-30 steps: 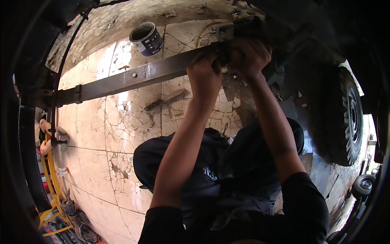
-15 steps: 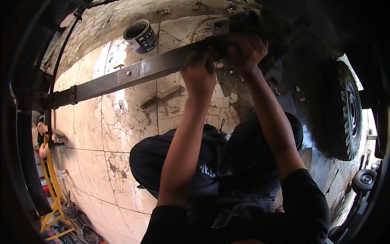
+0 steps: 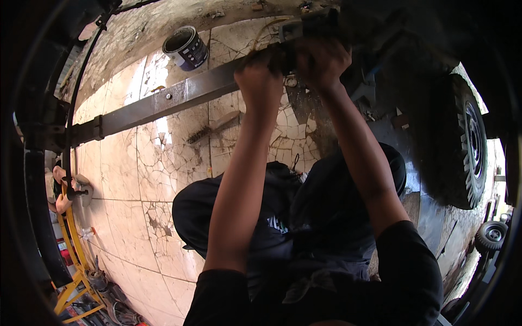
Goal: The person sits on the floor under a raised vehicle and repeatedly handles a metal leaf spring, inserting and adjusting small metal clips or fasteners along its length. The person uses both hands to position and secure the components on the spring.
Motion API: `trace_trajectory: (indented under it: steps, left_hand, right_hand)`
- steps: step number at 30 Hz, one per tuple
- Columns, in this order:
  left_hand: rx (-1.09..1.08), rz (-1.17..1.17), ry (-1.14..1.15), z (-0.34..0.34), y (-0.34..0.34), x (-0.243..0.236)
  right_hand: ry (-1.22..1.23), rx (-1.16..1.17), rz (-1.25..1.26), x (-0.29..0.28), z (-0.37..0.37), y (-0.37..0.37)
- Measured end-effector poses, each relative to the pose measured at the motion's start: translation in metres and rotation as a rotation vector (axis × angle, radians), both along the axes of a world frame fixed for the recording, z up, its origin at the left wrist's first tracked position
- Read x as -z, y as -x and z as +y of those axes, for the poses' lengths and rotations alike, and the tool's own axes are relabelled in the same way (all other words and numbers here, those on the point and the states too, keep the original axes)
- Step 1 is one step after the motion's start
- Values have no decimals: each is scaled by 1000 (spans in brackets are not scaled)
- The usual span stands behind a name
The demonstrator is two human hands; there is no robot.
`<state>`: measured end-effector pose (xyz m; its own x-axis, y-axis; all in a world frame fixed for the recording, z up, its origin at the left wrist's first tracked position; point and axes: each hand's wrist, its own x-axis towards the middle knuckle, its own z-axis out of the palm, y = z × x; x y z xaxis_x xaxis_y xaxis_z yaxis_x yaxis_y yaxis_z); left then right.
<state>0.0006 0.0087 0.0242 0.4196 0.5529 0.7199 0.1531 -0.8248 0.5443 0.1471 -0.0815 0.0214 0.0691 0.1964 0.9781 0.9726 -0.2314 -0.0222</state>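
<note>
A long grey metal beam (image 3: pixel 147 107) crosses in front of me from the left edge, rising to the right. At its far right end my left hand (image 3: pixel 260 77) is closed in a fist, fingers curled at or over the beam. Just to the right, my right hand (image 3: pixel 326 64) is also closed, next to dark machine parts (image 3: pixel 321 24). Shadow hides what either fist grips. Below the beam, a wire brush (image 3: pixel 215 127) with a wooden handle lies on the cracked tile floor (image 3: pixel 122 174).
An open paint can (image 3: pixel 191 56) stands beyond the beam. At right are a large treaded tyre (image 3: pixel 472 141) and a smaller wheel (image 3: pixel 491 236). A yellow metal frame (image 3: pixel 79 280) stands at lower left by assorted metal parts (image 3: pixel 111 307). A dark upright bar (image 3: pixel 43 217) runs along the left.
My left hand has moved farther from me, up against the beam's far end. My right hand has shifted slightly forward and left. Both remain closed.
</note>
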Motion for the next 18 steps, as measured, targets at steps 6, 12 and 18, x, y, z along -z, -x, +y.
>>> trace_trajectory:
  steps: [6, 12, 18]
  left_hand:
    - [-33, 31, -54, 4, -1, 1]
    - [-41, -74, -67, -3, 6, 8]
    - [-72, -4, -86, 5, -8, 5]
  right_hand:
    - [-13, -56, 7, 4, 0, -7]
    - [-39, -84, -41, -3, -1, -2]
    - [-31, -93, -34, -2, -4, -5]
